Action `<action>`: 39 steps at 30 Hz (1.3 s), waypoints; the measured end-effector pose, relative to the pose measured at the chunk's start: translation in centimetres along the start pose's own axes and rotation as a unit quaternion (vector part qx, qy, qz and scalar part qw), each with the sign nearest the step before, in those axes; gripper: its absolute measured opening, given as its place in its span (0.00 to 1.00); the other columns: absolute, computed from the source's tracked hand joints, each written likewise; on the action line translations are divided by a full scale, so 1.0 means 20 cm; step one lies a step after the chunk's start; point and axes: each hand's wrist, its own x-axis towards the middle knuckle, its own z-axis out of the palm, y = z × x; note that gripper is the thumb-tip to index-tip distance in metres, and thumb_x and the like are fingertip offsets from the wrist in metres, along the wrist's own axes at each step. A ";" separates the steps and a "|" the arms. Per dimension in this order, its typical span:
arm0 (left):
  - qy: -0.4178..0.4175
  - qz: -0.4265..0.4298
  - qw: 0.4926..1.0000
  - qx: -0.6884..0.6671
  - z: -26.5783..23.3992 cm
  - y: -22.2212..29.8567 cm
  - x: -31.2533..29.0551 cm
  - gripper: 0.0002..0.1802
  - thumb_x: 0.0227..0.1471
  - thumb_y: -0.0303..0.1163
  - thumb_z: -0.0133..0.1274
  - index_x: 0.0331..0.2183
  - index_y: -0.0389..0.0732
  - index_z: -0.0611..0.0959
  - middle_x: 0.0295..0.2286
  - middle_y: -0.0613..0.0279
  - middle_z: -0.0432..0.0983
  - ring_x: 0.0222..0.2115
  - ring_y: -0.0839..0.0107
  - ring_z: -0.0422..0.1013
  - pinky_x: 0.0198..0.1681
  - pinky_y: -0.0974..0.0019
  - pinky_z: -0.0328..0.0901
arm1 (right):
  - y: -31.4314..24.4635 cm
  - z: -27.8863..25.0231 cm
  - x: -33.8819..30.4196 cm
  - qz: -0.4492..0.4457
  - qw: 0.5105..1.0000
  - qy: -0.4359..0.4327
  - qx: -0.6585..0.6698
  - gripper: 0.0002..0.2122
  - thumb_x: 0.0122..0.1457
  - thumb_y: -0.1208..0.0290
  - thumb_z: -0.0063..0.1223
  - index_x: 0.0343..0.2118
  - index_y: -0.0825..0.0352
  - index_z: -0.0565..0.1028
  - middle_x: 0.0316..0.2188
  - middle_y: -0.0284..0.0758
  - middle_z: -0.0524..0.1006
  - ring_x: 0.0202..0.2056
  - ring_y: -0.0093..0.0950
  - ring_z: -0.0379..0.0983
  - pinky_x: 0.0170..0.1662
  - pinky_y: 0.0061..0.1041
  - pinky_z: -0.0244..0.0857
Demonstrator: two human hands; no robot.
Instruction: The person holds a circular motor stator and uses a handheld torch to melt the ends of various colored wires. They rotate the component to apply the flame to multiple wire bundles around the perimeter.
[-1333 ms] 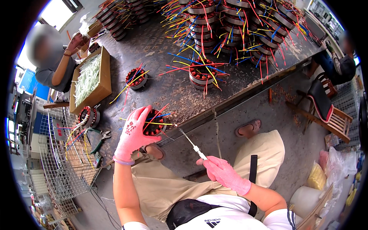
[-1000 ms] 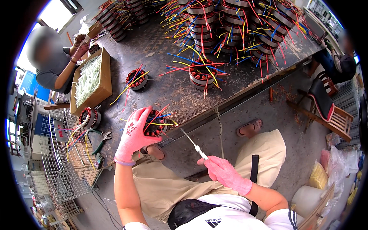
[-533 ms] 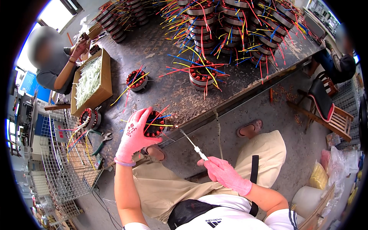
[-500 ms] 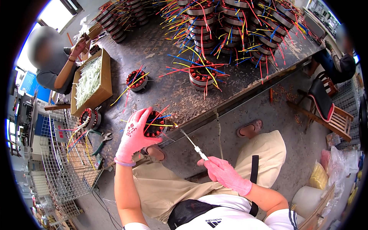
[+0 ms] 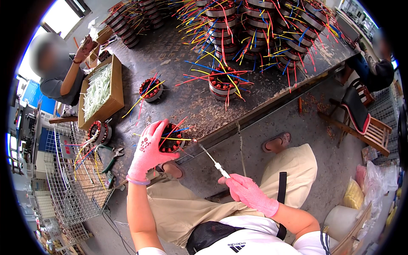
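My left hand (image 5: 148, 146), in a pink glove, is closed round the near side of a motor stator (image 5: 171, 138) at the table's edge. Red, blue and yellow wires stick out of that stator, and a yellow one points right, its end bright. Lower right, my right hand (image 5: 248, 191), also gloved in pink, grips a slim wand-like tool (image 5: 220, 169) with a white body and thin metal tip. The tip sits just below the bright wire end, a small gap apart. Two other stators, a smaller one (image 5: 151, 89) and a larger one (image 5: 224, 85), stand farther back.
Tall stacks of wired stators (image 5: 255, 34) fill the back of the table (image 5: 187, 97). A cardboard box (image 5: 114, 91) of white tubes, another stator (image 5: 100, 131) and green-handled pliers (image 5: 112, 157) lie left. A coiled cord (image 5: 241, 142) hangs from the edge. Co-workers sit left and right.
Both my hands and the wand-like tool keep nearly the same place. The glow at the yellow wire's end looks paler. The left co-worker's hands have risen slightly.
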 end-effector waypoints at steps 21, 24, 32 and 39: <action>-0.004 -0.007 1.000 -0.004 0.00 0.00 0.00 0.55 0.23 0.37 0.72 0.56 0.35 0.67 0.51 0.47 0.65 0.53 0.48 0.63 0.57 0.54 0.58 | 0.02 0.01 0.01 -0.008 0.999 -0.004 0.030 0.16 0.68 0.61 0.41 0.46 0.67 0.75 0.12 0.23 0.63 0.15 0.11 0.53 0.19 0.15 0.46; -0.005 -0.007 1.000 -0.002 0.00 0.01 0.00 0.55 0.23 0.37 0.72 0.56 0.35 0.67 0.51 0.47 0.65 0.52 0.48 0.63 0.57 0.54 0.59 | 0.01 0.01 0.01 -0.014 1.000 -0.002 0.020 0.16 0.68 0.61 0.41 0.46 0.67 0.75 0.12 0.23 0.63 0.14 0.11 0.52 0.19 0.15 0.45; -0.004 -0.004 1.000 0.001 0.00 -0.01 0.00 0.55 0.24 0.37 0.72 0.57 0.35 0.66 0.51 0.47 0.65 0.52 0.48 0.63 0.57 0.54 0.58 | 0.01 0.01 0.01 -0.011 1.000 -0.001 0.020 0.16 0.68 0.61 0.41 0.46 0.67 0.75 0.12 0.23 0.63 0.13 0.12 0.52 0.18 0.15 0.45; -0.006 -0.008 1.000 0.000 0.00 0.00 0.00 0.55 0.24 0.37 0.71 0.57 0.35 0.66 0.51 0.47 0.65 0.52 0.48 0.63 0.57 0.54 0.58 | 0.00 0.01 0.01 -0.021 1.000 -0.002 0.014 0.15 0.67 0.62 0.41 0.46 0.68 0.75 0.13 0.23 0.62 0.15 0.12 0.53 0.19 0.16 0.46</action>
